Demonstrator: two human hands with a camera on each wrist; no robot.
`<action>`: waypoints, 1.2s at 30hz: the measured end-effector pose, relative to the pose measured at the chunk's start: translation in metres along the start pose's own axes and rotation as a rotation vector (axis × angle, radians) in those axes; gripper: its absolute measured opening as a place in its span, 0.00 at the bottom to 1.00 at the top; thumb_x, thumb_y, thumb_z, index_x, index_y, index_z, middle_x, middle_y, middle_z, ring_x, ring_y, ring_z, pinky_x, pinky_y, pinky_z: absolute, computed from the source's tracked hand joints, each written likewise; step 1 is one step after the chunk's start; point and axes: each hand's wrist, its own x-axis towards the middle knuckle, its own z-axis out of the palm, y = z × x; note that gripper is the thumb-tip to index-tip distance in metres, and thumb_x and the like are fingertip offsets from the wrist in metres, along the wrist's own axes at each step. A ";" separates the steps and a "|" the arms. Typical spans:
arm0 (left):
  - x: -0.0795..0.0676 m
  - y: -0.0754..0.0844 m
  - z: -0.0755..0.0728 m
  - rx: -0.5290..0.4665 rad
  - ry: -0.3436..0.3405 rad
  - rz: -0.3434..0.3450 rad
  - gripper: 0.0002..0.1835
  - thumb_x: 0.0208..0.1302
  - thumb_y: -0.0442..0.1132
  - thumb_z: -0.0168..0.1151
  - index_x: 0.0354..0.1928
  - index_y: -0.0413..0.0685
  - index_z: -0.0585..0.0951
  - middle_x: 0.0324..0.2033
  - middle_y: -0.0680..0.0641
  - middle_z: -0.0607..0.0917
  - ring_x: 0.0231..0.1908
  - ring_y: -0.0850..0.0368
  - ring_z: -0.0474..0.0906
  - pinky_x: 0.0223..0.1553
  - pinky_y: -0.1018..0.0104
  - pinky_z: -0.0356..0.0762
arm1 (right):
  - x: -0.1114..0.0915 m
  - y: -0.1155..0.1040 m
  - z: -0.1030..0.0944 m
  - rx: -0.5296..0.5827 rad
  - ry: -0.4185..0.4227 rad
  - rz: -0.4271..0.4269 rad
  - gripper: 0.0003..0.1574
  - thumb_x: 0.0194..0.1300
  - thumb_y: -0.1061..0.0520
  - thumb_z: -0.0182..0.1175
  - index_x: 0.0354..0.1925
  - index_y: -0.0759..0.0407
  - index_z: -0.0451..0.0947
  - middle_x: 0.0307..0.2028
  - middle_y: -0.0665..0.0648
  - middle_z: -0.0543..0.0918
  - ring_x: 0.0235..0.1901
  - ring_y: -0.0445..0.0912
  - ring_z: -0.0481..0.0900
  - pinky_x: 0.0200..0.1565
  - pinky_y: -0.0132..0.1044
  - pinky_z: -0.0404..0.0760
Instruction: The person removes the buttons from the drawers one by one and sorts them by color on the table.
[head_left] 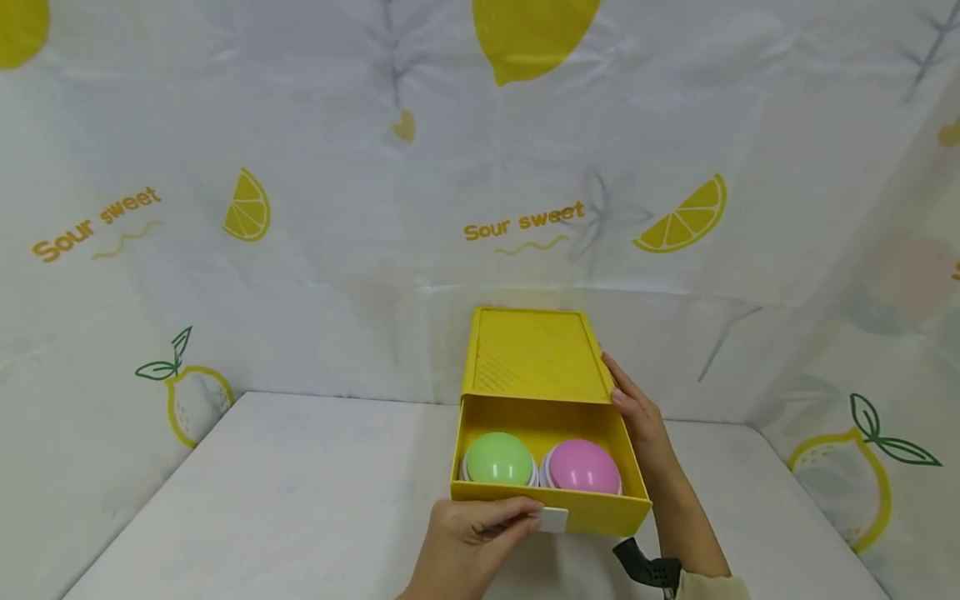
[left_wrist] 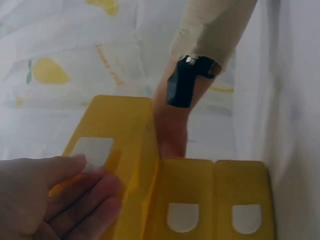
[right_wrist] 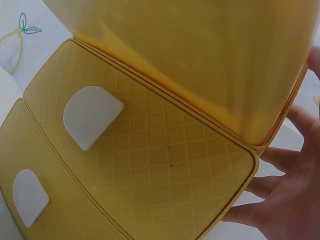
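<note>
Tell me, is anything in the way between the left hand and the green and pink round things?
Yes: the yellow drawer's front wall. The left hand pinches its white handle outside; the green dome and pink dome sit behind it. Nothing visible covers them from above.

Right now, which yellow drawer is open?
The top drawer: it's pulled out, showing a green ball and pink ball inside. The middle drawer and bottom drawer are closed.
</note>
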 end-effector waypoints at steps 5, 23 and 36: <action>0.016 0.021 -0.018 0.126 -0.072 0.081 0.06 0.64 0.33 0.69 0.41 0.43 0.90 0.33 0.48 0.92 0.32 0.70 0.87 0.34 0.81 0.82 | -0.001 -0.002 0.000 -0.009 -0.006 -0.007 0.35 0.82 0.48 0.35 0.82 0.42 0.42 0.82 0.56 0.46 0.66 0.29 0.69 0.59 0.27 0.78; 0.119 0.018 -0.011 0.255 -0.616 -0.359 0.20 0.61 0.46 0.74 0.54 0.52 0.86 0.47 0.56 0.90 0.49 0.65 0.83 0.54 0.72 0.79 | 0.001 -0.001 0.000 -0.034 -0.014 0.010 0.35 0.82 0.45 0.35 0.81 0.39 0.43 0.82 0.57 0.47 0.64 0.32 0.72 0.59 0.27 0.79; 0.136 0.007 0.011 0.448 -0.845 -0.385 0.28 0.66 0.56 0.66 0.63 0.50 0.81 0.54 0.56 0.87 0.48 0.68 0.80 0.56 0.73 0.77 | 0.001 0.001 -0.003 -0.042 -0.014 -0.011 0.35 0.82 0.46 0.34 0.82 0.42 0.44 0.81 0.61 0.50 0.63 0.32 0.74 0.58 0.26 0.79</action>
